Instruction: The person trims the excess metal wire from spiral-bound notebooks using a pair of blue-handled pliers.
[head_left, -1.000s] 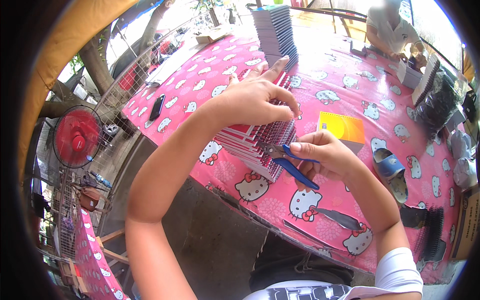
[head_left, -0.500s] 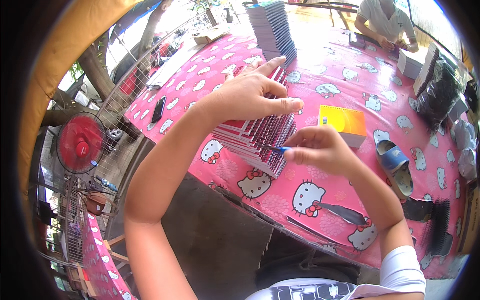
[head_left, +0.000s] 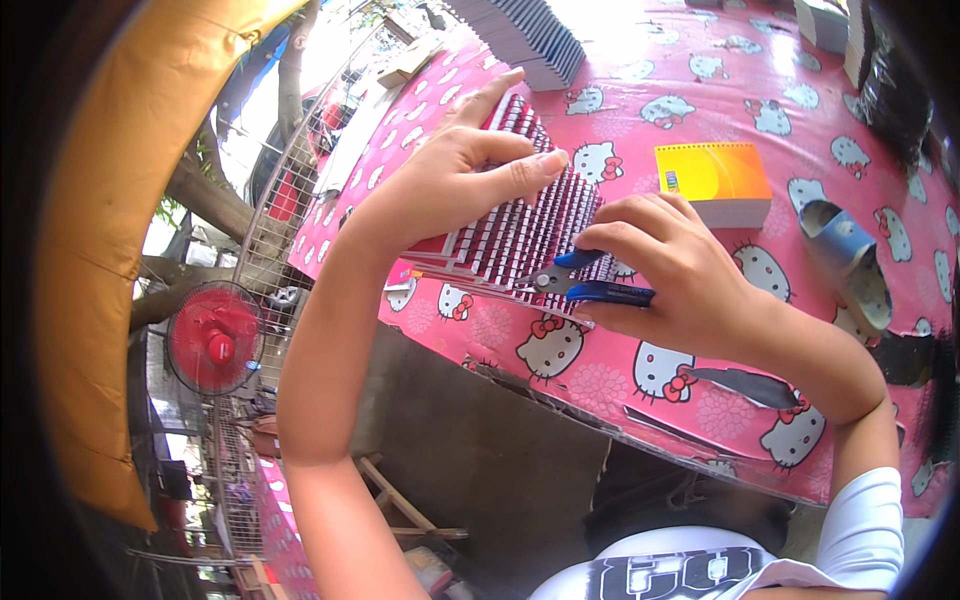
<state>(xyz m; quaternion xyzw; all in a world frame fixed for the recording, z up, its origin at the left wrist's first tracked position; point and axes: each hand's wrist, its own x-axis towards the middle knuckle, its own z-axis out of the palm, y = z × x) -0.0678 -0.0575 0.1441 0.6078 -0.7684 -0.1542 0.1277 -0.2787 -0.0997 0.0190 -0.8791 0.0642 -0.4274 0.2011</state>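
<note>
A stack of red spiral-bound notebooks [head_left: 530, 225] lies at the table's near edge, its wire-bound edges fanned toward me. Spread over the stack's left and upper side is my left hand [head_left: 460, 180]; its forefinger stretches forward and its thumb lies across the bindings. My right hand [head_left: 665, 260] grips small blue-handled cutting pliers [head_left: 606, 292] with the handles apart. Their metal jaws reach the bindings at the stack's near right corner. Whether the jaws hold any wire is too small to tell.
Right of the stack sits a block of yellow-orange spiral notepads [head_left: 713, 180]. Beyond stands a tall stack of books [head_left: 525, 40]. A blue slipper [head_left: 838, 240] lies on the pink patterned table cover [head_left: 665, 110], which is torn near the front. A red fan [head_left: 215, 337] stands left.
The pliers' handles have spread apart and show more clearly in my right hand. My left hand stays on the stack. The view has shifted, and the person across the table has left it.
</note>
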